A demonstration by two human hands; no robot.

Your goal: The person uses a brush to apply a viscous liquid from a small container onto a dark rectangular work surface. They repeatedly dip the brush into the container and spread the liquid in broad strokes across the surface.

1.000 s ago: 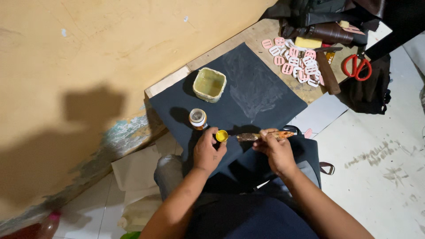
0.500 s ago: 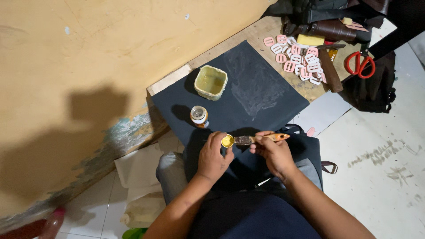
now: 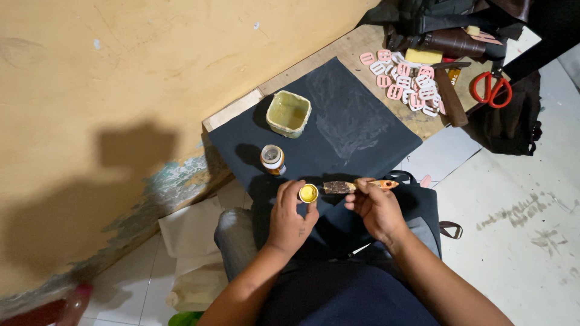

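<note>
Near the middle of the head view, the left hand [image 3: 290,217] pinches a small yellow cap [image 3: 308,193] between closed fingertips, its hollow side up, while the right hand [image 3: 377,208] has its fingers clamped on a smeared brush [image 3: 356,186] whose bristle end lies just beside the cap. Both sit over a dark bag panel [image 3: 417,205] on the lap, so a drip from the loaded bristles would likely stain it, and a loose pinch could tip the cap. Farther off, on the black sheet [image 3: 338,121], an open small bottle [image 3: 273,159] stands upright, easy to knock over with a wrist; its contents are not visible. Beyond it a square yellowish tub [image 3: 289,113] holds a thin glossy film. Pink buckles [image 3: 408,81] and red scissors [image 3: 490,89] lie far right.
</note>
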